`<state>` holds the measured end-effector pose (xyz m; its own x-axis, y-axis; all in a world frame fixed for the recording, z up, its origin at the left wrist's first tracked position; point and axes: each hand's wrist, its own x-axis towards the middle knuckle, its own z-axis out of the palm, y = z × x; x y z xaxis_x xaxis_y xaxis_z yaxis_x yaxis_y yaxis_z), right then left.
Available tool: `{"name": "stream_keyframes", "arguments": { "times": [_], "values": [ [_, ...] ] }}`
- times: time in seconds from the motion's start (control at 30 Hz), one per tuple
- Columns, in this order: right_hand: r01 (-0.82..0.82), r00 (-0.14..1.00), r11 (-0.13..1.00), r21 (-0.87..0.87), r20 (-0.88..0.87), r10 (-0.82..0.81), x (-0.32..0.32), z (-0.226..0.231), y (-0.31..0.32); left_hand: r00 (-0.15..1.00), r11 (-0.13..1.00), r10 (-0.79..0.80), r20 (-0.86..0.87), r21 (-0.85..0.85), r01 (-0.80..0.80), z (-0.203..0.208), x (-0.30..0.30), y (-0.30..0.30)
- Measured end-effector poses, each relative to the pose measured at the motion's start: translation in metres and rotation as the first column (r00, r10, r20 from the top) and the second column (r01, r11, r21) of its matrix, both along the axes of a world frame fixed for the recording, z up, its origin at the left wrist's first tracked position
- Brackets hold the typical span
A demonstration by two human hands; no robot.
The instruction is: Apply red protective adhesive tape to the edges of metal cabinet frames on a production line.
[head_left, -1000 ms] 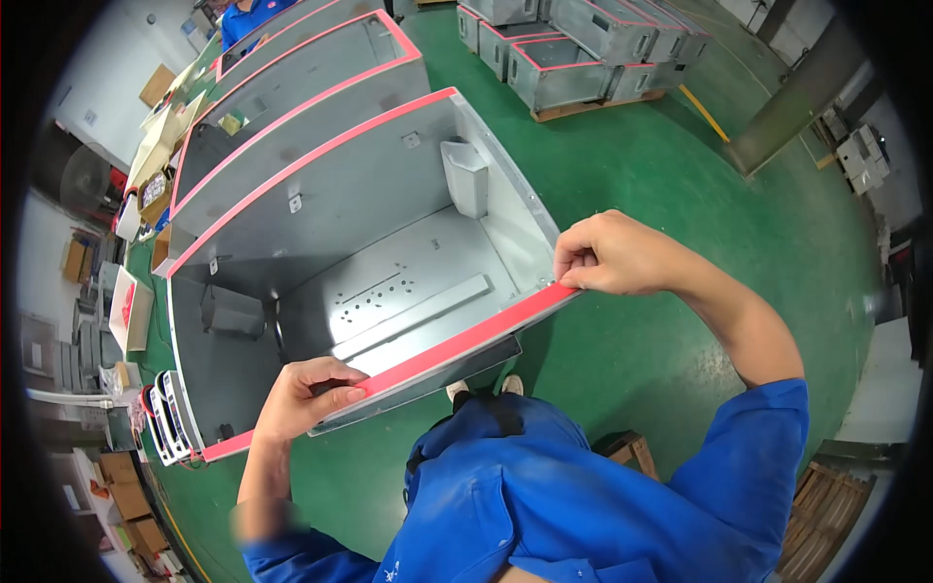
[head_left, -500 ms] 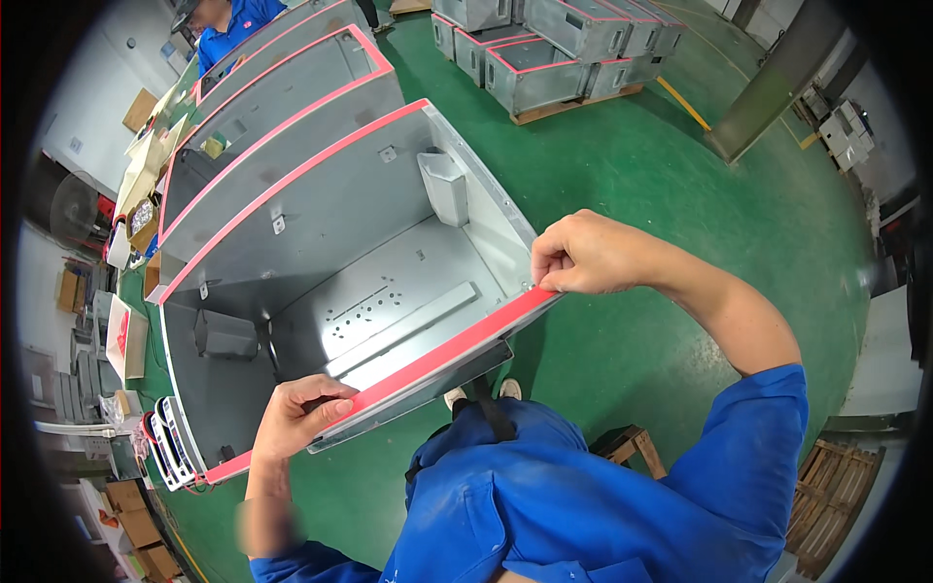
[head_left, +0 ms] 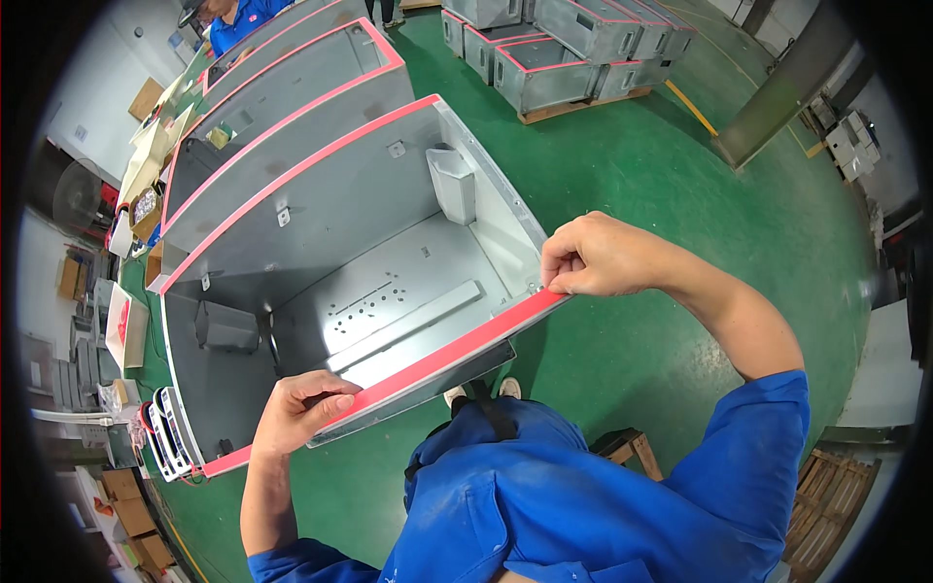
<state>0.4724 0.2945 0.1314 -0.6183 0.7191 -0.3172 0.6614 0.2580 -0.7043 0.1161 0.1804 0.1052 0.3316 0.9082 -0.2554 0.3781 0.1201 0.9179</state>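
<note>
1. The open grey metal cabinet [head_left: 321,243] stands on the green floor [head_left: 661,194]; inside are a perforated back panel, a raised rail and a small grey bracket box [head_left: 454,182].
2. More cabinets [head_left: 573,49] with red-edged rims sit on a pallet beyond.
3. The red strip [head_left: 437,360] runs along the cabinet's near rim, flat and bright.
4. The left hand [head_left: 296,413] presses the strip down, grip closed over the edge.
5. The right hand [head_left: 598,257] pinches the strip's far end at the corner.

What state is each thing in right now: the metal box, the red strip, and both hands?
Metal box: open-topped, nothing loose inside.
Red strip: lying along the box's near rim.
Left hand: fingers pressing on the strip.
Right hand: pinching the strip's end at the corner.
</note>
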Motion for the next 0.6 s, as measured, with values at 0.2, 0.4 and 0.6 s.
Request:
{"name": "stream_keyframes", "arguments": {
  "times": [0.2,0.4,0.6],
  "values": [
    [0.003,1.000,1.000,-0.024,0.001,-0.003,0.0000,0.0000,0.0007,1.000,1.000,0.010,-0.006,-0.012,-0.010,0.0027,0.0021,-0.0004],
    [-0.011,1.000,1.000,0.012,-0.024,0.012,0.0009,-0.0007,0.0005,0.999,0.998,0.038,0.002,-0.043,-0.038,0.0065,0.0054,-0.0007],
    [-0.012,1.000,0.999,0.031,-0.015,0.013,-0.0003,0.0038,-0.0011,1.000,1.000,0.022,0.015,-0.016,-0.021,0.0032,0.0023,-0.0003]
  ]
}}
